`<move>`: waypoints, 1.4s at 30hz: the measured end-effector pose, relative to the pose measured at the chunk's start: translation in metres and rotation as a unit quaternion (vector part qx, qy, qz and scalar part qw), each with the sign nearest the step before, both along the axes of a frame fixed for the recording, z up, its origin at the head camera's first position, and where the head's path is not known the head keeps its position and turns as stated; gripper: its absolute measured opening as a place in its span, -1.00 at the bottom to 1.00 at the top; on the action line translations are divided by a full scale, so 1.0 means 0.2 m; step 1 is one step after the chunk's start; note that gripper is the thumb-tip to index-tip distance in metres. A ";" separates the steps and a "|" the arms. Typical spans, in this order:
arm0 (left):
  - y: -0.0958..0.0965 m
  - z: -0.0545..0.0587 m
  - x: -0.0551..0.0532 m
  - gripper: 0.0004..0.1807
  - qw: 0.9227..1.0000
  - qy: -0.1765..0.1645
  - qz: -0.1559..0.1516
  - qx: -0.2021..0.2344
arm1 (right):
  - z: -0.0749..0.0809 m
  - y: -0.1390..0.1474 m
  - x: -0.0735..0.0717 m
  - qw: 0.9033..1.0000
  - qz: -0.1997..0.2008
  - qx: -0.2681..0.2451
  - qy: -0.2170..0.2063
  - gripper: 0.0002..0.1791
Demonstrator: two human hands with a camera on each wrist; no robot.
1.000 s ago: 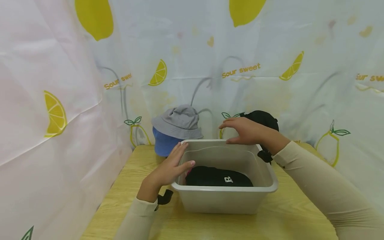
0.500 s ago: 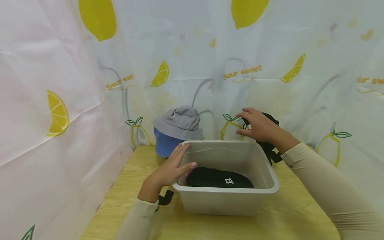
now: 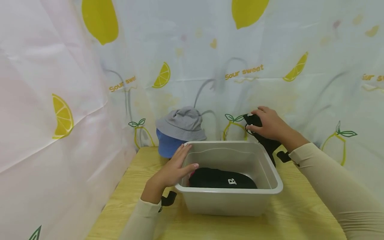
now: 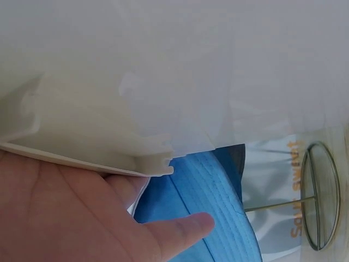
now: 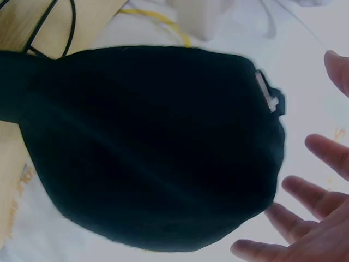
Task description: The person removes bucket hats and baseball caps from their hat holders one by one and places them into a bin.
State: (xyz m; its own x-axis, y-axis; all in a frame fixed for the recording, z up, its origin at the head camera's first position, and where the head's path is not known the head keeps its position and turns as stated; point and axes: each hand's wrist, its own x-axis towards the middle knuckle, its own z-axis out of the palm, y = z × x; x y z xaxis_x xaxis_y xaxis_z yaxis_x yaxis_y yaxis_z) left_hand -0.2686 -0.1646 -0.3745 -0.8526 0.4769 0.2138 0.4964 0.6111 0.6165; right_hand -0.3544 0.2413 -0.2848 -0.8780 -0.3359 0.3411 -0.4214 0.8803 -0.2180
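A pale grey plastic bin (image 3: 222,201) stands on the table. My left hand (image 3: 172,168) rests on its left rim, fingers straight and thumb stretched over the inside. In the bin lies a black cap (image 3: 214,179) with a white letter R, and a bit of pink shows at its left end. At the back right, my right hand (image 3: 268,124) is raised at another black cap (image 5: 152,147), overlapping it in the head view. The right wrist view shows its fingers spread at the cap's edge, near a small light tag, not curled round it.
Behind the bin's left corner, a grey bucket hat (image 3: 183,123) sits over a blue bucket hat (image 3: 168,145). A wire stand base (image 4: 319,196) shows in the left wrist view. A lemon-print curtain (image 3: 186,43) surrounds the wooden table (image 3: 144,173) at the back and left.
My right hand has moved right and back, from over the bin's far rim to the black cap at the back right. The left hand has stayed on the rim.
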 end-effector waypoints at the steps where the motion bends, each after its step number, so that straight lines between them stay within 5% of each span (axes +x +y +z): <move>1: 0.00 0.00 0.00 -0.03 1.000 0.000 0.000 0.001 | 0.00 0.01 0.00 1.000 -0.003 -0.003 0.000 -0.22; 30: 0.01 0.01 0.01 -0.02 1.000 -0.011 -0.005 0.012 | -0.10 0.17 -0.06 0.996 -0.044 -0.060 -0.051 0.03; 42: 0.00 0.02 0.02 -0.02 1.000 -0.017 -0.002 0.013 | -0.14 0.24 -0.09 0.993 -0.028 -0.098 -0.054 -0.02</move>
